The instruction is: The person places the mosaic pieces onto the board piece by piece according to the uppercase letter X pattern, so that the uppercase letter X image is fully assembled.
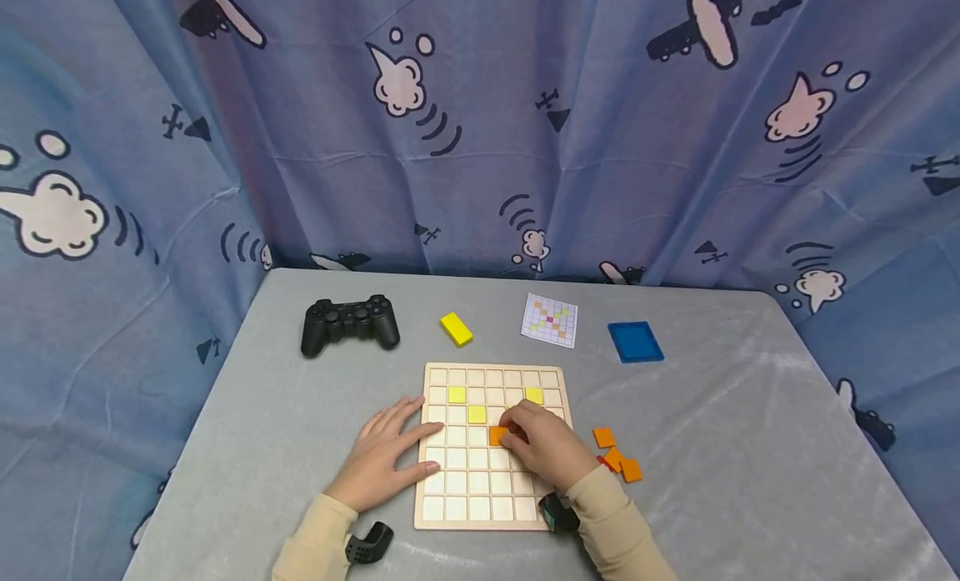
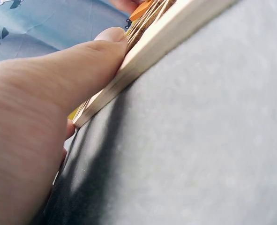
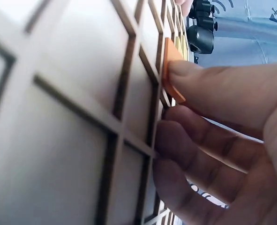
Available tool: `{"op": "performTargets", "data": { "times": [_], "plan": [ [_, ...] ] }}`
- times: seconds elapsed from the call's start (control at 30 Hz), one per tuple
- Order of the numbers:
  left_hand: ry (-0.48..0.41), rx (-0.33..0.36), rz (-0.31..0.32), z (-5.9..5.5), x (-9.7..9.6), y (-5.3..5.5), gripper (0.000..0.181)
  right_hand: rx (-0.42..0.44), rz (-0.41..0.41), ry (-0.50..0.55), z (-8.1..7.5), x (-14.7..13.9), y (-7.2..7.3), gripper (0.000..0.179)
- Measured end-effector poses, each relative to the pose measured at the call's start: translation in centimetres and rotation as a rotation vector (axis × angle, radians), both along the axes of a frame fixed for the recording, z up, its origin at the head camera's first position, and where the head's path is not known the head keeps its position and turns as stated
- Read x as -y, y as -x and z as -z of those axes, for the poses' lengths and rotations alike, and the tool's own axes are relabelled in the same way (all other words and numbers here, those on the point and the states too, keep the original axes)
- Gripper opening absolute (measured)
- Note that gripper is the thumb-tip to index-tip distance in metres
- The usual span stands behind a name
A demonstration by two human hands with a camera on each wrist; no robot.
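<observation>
Right grip (image 1: 546, 448) pinches an orange tile (image 1: 497, 436) mid wooden grid board (image 1: 480, 526) — crooked release could snag a divider (image 3: 123, 129)! Left grip (image 1: 381, 466) spread at the edge (image 2: 152, 56) — slack pressure might let everything slide.

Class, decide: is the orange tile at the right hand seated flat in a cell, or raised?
Raised: the right wrist view shows the orange tile tilted and standing above the board.

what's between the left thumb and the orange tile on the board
In the head view, only bare squares of the wooden board lie between the left thumb and the orange tile.
</observation>
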State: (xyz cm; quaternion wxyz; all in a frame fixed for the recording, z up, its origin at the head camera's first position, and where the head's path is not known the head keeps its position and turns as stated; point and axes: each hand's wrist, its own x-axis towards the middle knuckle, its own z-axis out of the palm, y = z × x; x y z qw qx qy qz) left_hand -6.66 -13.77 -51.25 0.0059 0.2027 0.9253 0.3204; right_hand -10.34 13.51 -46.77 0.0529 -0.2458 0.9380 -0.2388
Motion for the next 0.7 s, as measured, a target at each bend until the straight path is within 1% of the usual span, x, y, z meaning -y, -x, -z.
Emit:
{"op": "performTargets", "data": {
  "times": [0.1, 0.33, 0.43, 0.57, 0.7],
  "plan": [
    [0.011, 0.004, -0.001, 0.02, -0.03, 0.06, 0.054, -0.013, -0.010, -0.013, -0.15, -0.01, -0.24, 0.017],
    [0.019, -0.047, 0.002, 0.20, 0.02, 0.13, 0.053, -0.049, -0.034, -0.031, -0.18, -0.06, -0.48, 0.020],
    [0.015, -0.051, 0.002, 0.21, 0.06, 0.10, 0.053, -0.076, -0.047, -0.039, -0.12, -0.03, -0.47, 0.021],
    [0.021, -0.030, 0.002, 0.17, 0.09, 0.06, 0.053, -0.104, -0.061, -0.035, -0.05, -0.02, -0.49, 0.020],
    [0.025, -0.009, 0.002, 0.12, 0.09, 0.06, 0.054, -0.113, -0.063, -0.032, -0.07, -0.03, -0.55, 0.020]
  ]
}}
